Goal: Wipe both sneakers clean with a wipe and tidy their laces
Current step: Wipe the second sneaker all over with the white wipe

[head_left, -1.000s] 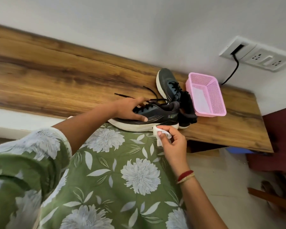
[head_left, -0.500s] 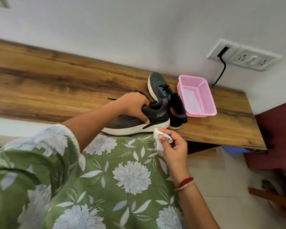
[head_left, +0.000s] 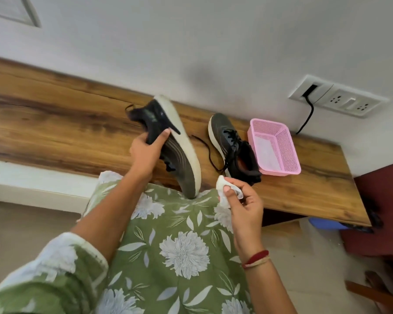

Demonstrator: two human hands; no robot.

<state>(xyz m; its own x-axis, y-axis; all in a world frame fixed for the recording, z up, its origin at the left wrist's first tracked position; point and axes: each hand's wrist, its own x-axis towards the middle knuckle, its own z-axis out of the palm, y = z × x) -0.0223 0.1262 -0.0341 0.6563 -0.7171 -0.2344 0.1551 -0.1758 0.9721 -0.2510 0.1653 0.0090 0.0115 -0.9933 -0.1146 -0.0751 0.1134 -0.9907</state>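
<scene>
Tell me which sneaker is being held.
The sneaker gripped by the left hand, tipped with its white sole showing; the other sneaker stands on the wooden table beside the pink basket.

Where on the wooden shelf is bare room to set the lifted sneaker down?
Free: the long shelf stretch left of the left hand. Crowded: the right part, where the second sneaker lies beside the pink basket, its lace trailing left.

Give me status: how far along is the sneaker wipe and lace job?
Done: nothing visibly finished. In hand: left hand grips the first sneaker tilted, white sole edge turned up; right hand pinches the wipe beside it, not touching. Left: second sneaker sits on the wooden top by the pink basket, a loose lace trailing; laces untidied.
</scene>
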